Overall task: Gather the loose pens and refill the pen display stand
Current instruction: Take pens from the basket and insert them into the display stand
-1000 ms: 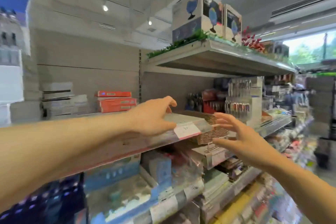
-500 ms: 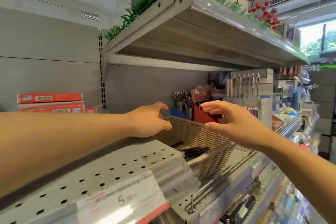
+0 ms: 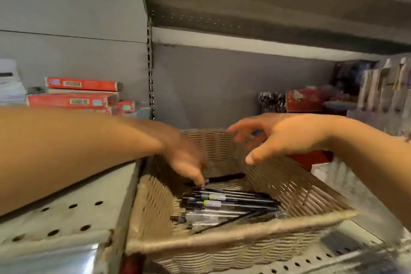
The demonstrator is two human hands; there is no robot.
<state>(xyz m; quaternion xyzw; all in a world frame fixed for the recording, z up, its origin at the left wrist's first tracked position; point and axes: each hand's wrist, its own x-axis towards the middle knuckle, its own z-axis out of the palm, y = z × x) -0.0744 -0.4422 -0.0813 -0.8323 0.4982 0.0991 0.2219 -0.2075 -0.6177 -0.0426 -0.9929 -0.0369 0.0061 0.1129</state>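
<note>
Two hands over basket — pens inside, labels unreadable.

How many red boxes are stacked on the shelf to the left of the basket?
3 show: the top red box, a longer one beneath it, and a small one at the stack's right end. The left forearm crosses below, so more may be hidden.

Basket in the middle is a tan woven ribbed pattern. Pens inside are mostly black and clear, a couple with yellow-green bands. Boxes at the left are red with white barcode labels. Shelf at lower left is off-white with dark round holes, back panel plain grey.
</note>
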